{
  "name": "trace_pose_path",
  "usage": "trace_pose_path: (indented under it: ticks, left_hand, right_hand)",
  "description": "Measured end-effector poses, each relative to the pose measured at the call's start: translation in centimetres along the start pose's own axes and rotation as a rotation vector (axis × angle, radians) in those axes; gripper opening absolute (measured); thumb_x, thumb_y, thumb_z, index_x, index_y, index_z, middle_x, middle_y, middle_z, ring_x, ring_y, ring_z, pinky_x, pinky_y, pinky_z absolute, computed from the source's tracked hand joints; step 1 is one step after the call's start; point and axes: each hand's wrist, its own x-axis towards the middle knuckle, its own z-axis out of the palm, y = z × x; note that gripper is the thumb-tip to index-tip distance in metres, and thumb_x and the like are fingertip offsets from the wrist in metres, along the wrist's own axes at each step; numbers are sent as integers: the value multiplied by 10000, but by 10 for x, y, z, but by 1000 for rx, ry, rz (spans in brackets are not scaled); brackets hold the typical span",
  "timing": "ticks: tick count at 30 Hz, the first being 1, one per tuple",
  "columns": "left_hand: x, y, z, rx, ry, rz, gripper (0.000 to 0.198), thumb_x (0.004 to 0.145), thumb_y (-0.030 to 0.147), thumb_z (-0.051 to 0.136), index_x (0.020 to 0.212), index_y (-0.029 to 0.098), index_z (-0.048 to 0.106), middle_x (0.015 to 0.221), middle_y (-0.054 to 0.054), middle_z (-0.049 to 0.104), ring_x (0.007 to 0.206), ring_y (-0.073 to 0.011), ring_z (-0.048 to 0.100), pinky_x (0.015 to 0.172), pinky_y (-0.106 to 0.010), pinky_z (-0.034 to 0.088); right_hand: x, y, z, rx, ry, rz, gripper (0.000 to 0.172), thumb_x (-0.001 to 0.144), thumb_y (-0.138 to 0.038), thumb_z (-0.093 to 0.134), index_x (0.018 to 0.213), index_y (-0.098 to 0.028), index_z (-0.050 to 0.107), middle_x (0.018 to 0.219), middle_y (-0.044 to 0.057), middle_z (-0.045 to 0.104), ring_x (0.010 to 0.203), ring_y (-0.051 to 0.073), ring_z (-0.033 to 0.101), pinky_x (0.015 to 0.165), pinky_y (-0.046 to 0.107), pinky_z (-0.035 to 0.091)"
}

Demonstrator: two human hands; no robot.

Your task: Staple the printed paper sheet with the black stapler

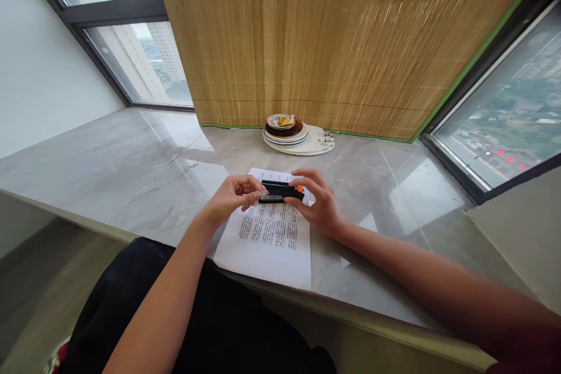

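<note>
A black stapler [280,191] with an orange end is held level just above a printed sheet of paper [267,239] on the grey marble counter [131,169]. My left hand [230,198] pinches the stapler's left end with thumb and fingers. My right hand [318,198] grips its right, orange end, fingers curled over the top. The paper lies with its near edge close to the counter's front edge.
A stack of plates [291,131] with a small dish on top stands at the back by a bamboo blind [333,41]. Windows flank the counter left and right. A smaller white slip [367,223] lies beside my right forearm.
</note>
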Motion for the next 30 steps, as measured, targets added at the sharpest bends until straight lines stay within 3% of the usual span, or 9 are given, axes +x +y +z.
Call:
trace_pose_path:
  ticks: [4, 8, 12, 16, 20, 24, 27, 30]
  left_hand:
    - [-6, 2, 23, -51, -113, -15, 331, 774, 335, 871, 889, 176, 605, 910, -53, 706, 653, -99, 577, 552, -208, 398]
    - [-10, 2, 40, -22, -230, 11, 433, 701, 289, 921, 878, 196, 537, 736, 26, 592, 616, -91, 514, 593, -220, 398]
    - [-10, -2, 40, 22, -210, 32, 444, 700, 318, 921, 834, 187, 519, 859, -15, 633, 605, -74, 476, 588, -224, 396]
    - [-7, -3, 37, 33, -190, 53, 379, 755, 365, 886, 893, 184, 583, 863, -33, 647, 670, -108, 548, 616, -231, 432]
    - [-3, 1, 30, 30, -96, 60, 350, 858, 471, 782, 898, 185, 583, 809, -31, 653, 612, -98, 522, 565, -217, 405]
    - [2, 4, -4, 228, 123, 92, 299, 896, 462, 722, 932, 197, 590, 756, -24, 666, 591, -120, 554, 566, -227, 427]
    - [7, 0, -55, 680, 450, 75, 117, 932, 321, 634, 950, 206, 634, 766, -42, 710, 697, -182, 655, 691, -275, 490]
    - [20, -10, -107, 1130, 739, -108, 116, 895, 210, 604, 953, 186, 702, 899, -104, 757, 880, -271, 704, 832, -349, 507]
  right_hand:
    - [-14, -16, -1, -119, -39, -303, 256, 925, -259, 728, 1170, -313, 681, 1216, 70, 717, 1106, 254, 682, 949, 460, 578]
    - [-22, -18, 0, -131, -162, -425, 229, 953, -192, 676, 1134, -329, 706, 1074, 15, 775, 935, 206, 717, 848, 400, 598]
    - [-22, -15, 0, -88, -148, -450, 275, 939, -163, 695, 1154, -333, 713, 1041, 3, 789, 887, 196, 718, 821, 386, 590]
    - [-17, -18, -2, -63, -91, -440, 292, 922, -185, 728, 1154, -361, 719, 1017, -21, 798, 837, 188, 708, 808, 396, 574]
    - [0, -21, -11, -14, -5, -255, 250, 958, -201, 669, 1161, -323, 749, 1031, 21, 785, 900, 209, 705, 835, 409, 577]
    - [24, 8, -30, 11, 120, 99, 254, 982, -266, 593, 1159, -256, 775, 1007, 65, 748, 911, 219, 695, 809, 384, 562]
    - [35, 54, -49, 29, 137, 329, 317, 902, -314, 626, 1160, -195, 766, 865, 58, 755, 799, 216, 697, 736, 359, 542]
    - [34, 99, -66, -125, 131, 471, 317, 817, -322, 639, 1068, -178, 769, 823, 64, 766, 735, 211, 676, 724, 353, 512]
